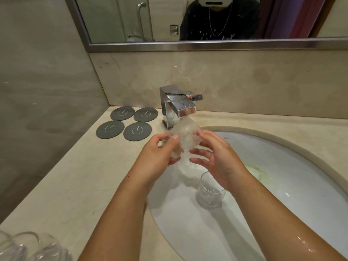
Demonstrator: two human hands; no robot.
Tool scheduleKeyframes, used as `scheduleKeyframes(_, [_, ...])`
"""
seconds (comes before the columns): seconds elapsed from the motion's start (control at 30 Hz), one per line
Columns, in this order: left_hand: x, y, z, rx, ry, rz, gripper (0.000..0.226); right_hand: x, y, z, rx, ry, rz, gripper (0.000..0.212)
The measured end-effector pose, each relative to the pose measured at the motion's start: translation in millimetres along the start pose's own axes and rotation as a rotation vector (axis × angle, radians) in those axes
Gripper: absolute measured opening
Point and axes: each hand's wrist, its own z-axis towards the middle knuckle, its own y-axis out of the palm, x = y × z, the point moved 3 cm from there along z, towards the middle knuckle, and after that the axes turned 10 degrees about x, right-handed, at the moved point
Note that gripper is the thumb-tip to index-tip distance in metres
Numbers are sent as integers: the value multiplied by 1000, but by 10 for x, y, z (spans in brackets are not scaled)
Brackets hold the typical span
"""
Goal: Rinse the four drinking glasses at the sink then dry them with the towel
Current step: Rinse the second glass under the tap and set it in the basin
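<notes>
A clear drinking glass (185, 136) is tilted under the chrome tap (177, 105), with water foaming over it. My left hand (162, 153) grips its lower part, thumb on top. My right hand (214, 155) touches the glass's right side with spread, relaxed fingers. A second glass (208, 193) stands upright in the white sink (282, 166), below my right wrist. Two more glasses (32, 245) sit on the counter at the bottom left corner, cut off by the frame edge. No towel is in view.
Several round grey coasters (124, 123) lie on the beige counter (84, 185) left of the tap. A mirror (207, 21) hangs above the stone backsplash. A wall closes the left side.
</notes>
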Motion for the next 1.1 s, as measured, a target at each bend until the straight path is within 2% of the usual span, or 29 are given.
scheduleKeyframes(0.17, [7, 25, -23, -78, -169, -175, 43, 41, -6, -1, -62, 40, -14, 23])
scheduleKeyframes(0.27, [10, 26, -35, -94, -174, -148, 43, 13, 5, -12, -83, 21, 49, 6])
scheduleKeyframes(0.33, [5, 38, -30, -78, -155, -91, 42, -17, 21, -19, -81, 6, 65, 4])
scheduleKeyframes(0.4, [5, 45, -24, -51, -92, -27, 41, -25, 26, -12, -67, -6, 63, 4])
scheduleKeyframes(0.53, [77, 22, -61, -31, 222, 193, 53, -23, 33, -13, -54, -30, 45, 4])
scheduleKeyframes(0.67, [75, 23, -71, -18, 323, 257, 54, -11, 49, -37, -91, -62, 20, 6])
scheduleKeyframes(0.73, [72, 34, -70, -22, 282, 201, 44, -19, 43, -49, -84, -65, 16, 13])
scheduleKeyframes(0.8, [62, 57, -64, -31, 165, 70, 35, -25, 27, -37, -68, -52, 29, 29])
scheduleKeyframes(0.9, [47, 103, -65, -70, -2, -99, 39, 1, 28, -19, -106, 23, 51, 55])
scheduleKeyframes(0.97, [50, 108, -82, -103, -56, -153, 41, 29, 46, -29, -155, 73, 49, 55])
scheduleKeyframes(1.1, [47, 122, -103, -135, -93, -178, 41, 37, 52, -40, -178, 88, 47, 40])
